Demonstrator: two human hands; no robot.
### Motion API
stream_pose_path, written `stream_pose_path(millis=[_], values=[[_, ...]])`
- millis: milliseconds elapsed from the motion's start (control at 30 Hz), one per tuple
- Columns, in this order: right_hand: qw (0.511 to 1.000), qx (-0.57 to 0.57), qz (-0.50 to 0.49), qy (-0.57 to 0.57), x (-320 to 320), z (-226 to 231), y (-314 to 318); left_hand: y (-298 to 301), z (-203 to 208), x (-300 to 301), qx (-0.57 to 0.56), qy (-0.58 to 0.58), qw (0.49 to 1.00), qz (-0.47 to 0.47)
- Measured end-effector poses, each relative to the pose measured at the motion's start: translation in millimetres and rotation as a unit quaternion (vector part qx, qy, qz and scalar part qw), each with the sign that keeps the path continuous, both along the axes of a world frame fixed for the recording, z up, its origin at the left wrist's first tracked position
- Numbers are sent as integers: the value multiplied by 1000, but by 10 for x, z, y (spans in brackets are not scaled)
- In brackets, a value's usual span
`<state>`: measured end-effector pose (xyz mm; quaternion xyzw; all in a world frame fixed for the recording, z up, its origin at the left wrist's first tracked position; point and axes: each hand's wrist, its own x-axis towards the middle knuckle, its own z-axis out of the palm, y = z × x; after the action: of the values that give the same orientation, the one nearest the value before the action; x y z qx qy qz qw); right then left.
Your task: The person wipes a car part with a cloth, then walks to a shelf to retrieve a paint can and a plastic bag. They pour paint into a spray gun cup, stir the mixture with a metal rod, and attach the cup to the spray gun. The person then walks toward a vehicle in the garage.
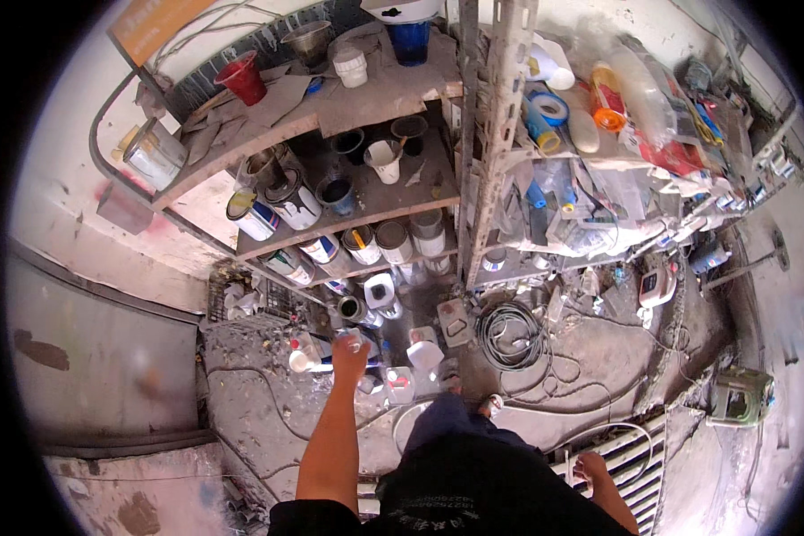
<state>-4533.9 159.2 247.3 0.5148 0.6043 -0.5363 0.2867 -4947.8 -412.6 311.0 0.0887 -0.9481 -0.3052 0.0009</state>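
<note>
My left hand (350, 354) reaches down in front of the shelving, its fingers closed at a small, pale, see-through object (355, 341) that is too small to name. Close by on the floor stand a white container with a red cap (303, 353), a clear plastic jug (400, 384) and a white-topped container (424, 355). Beyond the hand is an open paint can (352, 308) beside a can with a white square top (379, 290). My right hand (590, 468) hangs at my side above a slatted floor grate, fingers loosely bent and apart, with nothing seen in it.
A shelf (375, 210) ahead bears paint cans and cups, among them a red cup (242, 78) and a blue cup (409, 42). Bottles and plastic wrap crowd the right-hand shelf (616, 161). A coiled hose (511, 336) and trailing cables lie on the floor near the slatted grate (630, 469).
</note>
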Motion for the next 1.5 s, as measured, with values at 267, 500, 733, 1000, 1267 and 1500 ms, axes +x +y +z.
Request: stream_pose_path(millis=[267, 500, 733, 1000, 1267, 1500], values=[[985, 73, 128, 88, -629, 254, 63, 363, 588, -2160, 129, 233, 961, 80], [998, 41, -18, 48, -932, 801, -125, 693, 807, -2925, 86, 189, 963, 175], [994, 60, -76, 41, -902, 915, -415, 731, 582, -3130, 113, 219, 949, 195], [976, 136, 145, 92, -1117, 926, -417, 663, 950, -2801, 241, 272, 928, 84], [992, 31, 98, 70, -1061, 289, 73, 540, 1616, -2194, 267, 282, 922, 12], [996, 17, -8, 89, -1402, 402, -76, 427, 1911, -1831, 391, 255, 884, 4]])
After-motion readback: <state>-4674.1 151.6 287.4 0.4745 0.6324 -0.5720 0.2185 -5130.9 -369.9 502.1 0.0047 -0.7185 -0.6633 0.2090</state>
